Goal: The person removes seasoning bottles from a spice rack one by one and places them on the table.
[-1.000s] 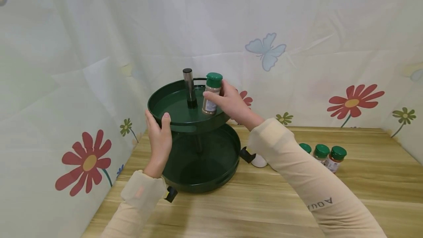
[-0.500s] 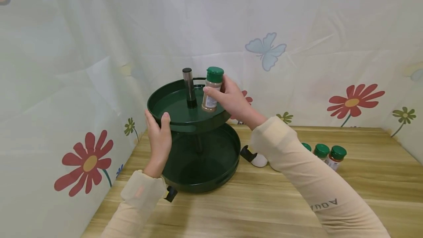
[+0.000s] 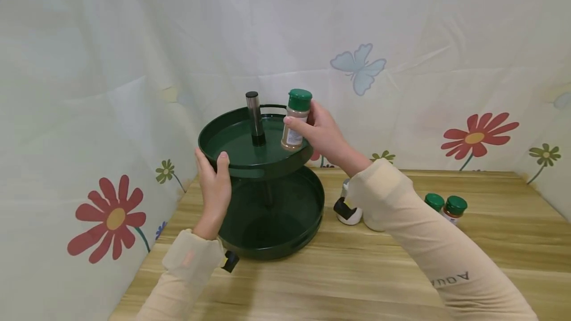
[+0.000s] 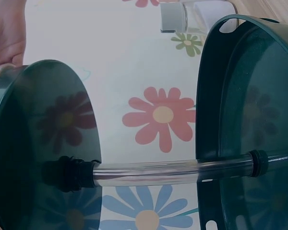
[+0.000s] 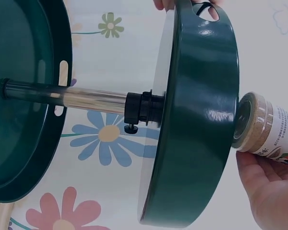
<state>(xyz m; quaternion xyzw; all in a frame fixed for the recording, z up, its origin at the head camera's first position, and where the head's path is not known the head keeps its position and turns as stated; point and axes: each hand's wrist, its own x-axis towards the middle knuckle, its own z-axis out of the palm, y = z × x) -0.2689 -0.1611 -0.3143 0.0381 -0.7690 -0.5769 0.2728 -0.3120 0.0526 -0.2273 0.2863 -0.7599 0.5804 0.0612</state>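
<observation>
A two-tier dark green turntable rack stands left of centre in the head view, its upper tray (image 3: 281,166) carried on a metal post (image 3: 255,119). My left hand (image 3: 216,189) rests against the tray's outer wall, fingers and thumb extended. Over the tray's right side, my right hand (image 3: 327,137) grips a spice jar (image 3: 293,136) with a green cap, upright and slightly tilted. In the right wrist view, the spice jar's base (image 5: 246,122) appears close beside the tray's rim; whether they touch I cannot tell. The lower tray (image 3: 285,250) holds nothing visible.
Two more green-capped jars (image 3: 455,206) stand on the wooden table (image 3: 499,241) at right, partly behind the right sleeve. White-based containers (image 3: 349,217) sit right of the lower tray. A flowered curtain (image 3: 410,83) hangs close behind and at left.
My right hand has raised the spice jar a little and shifted it right, toward the upper tray's right rim. My left hand has stayed against the tray.
</observation>
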